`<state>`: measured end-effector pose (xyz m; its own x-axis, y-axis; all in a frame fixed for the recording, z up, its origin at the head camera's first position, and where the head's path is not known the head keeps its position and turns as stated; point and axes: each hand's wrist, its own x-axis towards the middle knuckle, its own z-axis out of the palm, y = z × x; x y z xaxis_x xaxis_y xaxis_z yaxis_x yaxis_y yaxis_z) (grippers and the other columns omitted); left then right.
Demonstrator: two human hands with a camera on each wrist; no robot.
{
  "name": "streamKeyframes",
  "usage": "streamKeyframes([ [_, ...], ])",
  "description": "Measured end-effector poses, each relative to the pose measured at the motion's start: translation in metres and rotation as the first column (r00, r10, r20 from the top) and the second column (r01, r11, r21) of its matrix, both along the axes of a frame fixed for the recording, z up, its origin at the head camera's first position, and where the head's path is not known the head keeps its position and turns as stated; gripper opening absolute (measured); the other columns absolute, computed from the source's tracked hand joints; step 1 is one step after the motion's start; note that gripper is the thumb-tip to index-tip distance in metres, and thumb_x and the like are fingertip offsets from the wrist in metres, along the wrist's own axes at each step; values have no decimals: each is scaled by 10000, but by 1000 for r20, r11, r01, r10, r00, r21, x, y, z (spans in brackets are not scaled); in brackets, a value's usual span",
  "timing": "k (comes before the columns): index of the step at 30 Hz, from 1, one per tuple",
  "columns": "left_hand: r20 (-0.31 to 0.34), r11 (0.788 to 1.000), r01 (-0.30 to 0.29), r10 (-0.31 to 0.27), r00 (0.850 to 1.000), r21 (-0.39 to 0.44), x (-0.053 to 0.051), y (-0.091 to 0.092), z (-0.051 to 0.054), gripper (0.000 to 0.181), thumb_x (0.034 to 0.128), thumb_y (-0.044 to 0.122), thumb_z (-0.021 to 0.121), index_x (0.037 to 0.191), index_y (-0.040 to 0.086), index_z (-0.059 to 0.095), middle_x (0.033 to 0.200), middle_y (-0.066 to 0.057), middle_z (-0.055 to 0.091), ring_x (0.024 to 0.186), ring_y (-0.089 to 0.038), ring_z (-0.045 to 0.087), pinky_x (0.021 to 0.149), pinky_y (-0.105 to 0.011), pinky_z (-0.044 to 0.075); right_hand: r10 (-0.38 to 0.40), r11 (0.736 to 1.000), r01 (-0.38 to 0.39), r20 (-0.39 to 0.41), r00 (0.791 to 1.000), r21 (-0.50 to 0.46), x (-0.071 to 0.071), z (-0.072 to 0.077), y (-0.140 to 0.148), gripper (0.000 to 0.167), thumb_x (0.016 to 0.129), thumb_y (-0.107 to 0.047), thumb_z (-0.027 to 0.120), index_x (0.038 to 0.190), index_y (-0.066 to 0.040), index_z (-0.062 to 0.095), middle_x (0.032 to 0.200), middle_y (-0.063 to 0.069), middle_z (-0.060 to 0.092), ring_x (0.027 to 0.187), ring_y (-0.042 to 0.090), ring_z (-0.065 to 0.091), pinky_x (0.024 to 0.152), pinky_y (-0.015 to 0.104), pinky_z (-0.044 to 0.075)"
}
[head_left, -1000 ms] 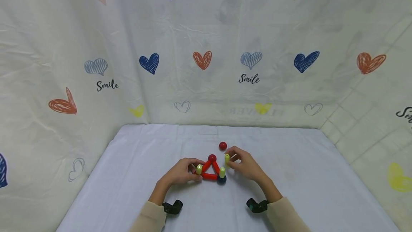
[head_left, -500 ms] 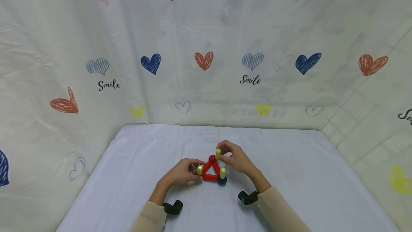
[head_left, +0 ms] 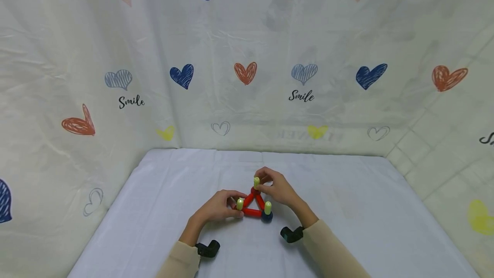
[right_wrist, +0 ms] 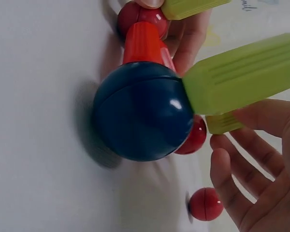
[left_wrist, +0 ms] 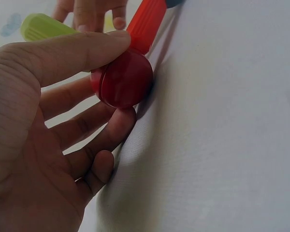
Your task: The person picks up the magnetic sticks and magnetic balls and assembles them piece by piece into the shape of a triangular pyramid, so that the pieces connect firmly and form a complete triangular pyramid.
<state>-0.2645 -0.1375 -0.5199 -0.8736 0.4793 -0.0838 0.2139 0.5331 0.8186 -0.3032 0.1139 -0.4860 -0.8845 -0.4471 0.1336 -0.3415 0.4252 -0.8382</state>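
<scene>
Cloth (head_left: 339, 196) bears a loose ball (right_wrist: 205, 204); right hand (head_left: 278, 188) pinches a rod (head_left: 256, 182), left hand (head_left: 218, 205) a corner ball (left_wrist: 124, 79).

sleeves (head_left: 333, 248): beige, plain | wrist cameras (head_left: 292, 235): black, elbow-shaped | hands (head_left: 221, 206): bare

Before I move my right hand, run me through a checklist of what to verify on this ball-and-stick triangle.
1. Left hand steadying the left red ball: ok, thumb and a finger touch it.
2. Green rod on the left ball standing up: ok.
3. Green rod on the blue ball standing up from the blue ball: ok.
4. Third green rod lined up with the far red ball: ok, the right hand pinches it there.
5. That rod firmly attached: cannot tell.
6. Spare red ball apart from the triangle: ok.
</scene>
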Motion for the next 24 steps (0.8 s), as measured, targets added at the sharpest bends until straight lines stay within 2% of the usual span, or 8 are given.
streamKeyframes([
  [4, -4, 1000, -4, 4, 1000, -10, 0, 0, 0, 487, 858, 313, 831, 1319, 257, 683, 1008, 73, 658, 909, -159, 586, 741, -276, 523, 3, 1000, -3, 1, 1000, 13, 0, -2, -1, 245, 941, -88, 719, 1161, -160, 639, 1103, 33, 699, 1047, 263, 668, 794, 339, 584],
  [12, -8, 1000, 0, 0, 1000, -10, -1, 0, -2, 490, 858, 310, 830, 1320, 244, 683, 1002, 74, 662, 902, -157, 592, 726, -279, 524, -1, 1000, 1, 0, 1000, 21, -1, -5, -2, 268, 944, -105, 723, 1198, -112, 639, 1107, 32, 701, 1047, 265, 670, 838, 390, 579],
  [17, -6, 1000, 6, -6, 1000, -2, -2, -2, -2, 494, 857, 314, 831, 1323, 252, 677, 1025, 71, 664, 907, -154, 597, 747, -273, 524, -43, 998, 42, 22, 999, 50, 1, -6, 1, 253, 954, -148, 714, 1192, -171, 631, 1109, 11, 695, 1049, 234, 658, 835, 360, 582],
  [20, 0, 1000, 12, -12, 1000, 20, -2, -5, -1, 482, 859, 316, 829, 1313, 262, 675, 1053, 68, 665, 922, -154, 606, 775, -270, 526, -67, 996, 64, 51, 996, 68, 6, -5, 8, 211, 971, -144, 681, 1173, -160, 624, 1101, 19, 678, 1039, 219, 641, 802, 327, 573],
  [22, 8, 999, 18, -18, 1000, 42, -3, -7, -1, 453, 862, 318, 828, 1289, 266, 686, 1070, 68, 671, 936, -155, 616, 796, -271, 527, -54, 995, 47, 74, 996, 90, 10, -3, 16, 175, 984, -137, 652, 1156, -130, 626, 1097, 26, 667, 1016, 214, 629, 779, 305, 559],
  [24, 16, 998, 25, -26, 1000, 63, -3, -10, 0, 399, 865, 321, 825, 1241, 260, 707, 1071, 64, 682, 944, -159, 627, 808, -277, 528, -5, 993, -6, 103, 995, 114, 14, -1, 25, 153, 993, -130, 629, 1143, -97, 632, 1091, 44, 664, 989, 212, 620, 763, 300, 552],
])
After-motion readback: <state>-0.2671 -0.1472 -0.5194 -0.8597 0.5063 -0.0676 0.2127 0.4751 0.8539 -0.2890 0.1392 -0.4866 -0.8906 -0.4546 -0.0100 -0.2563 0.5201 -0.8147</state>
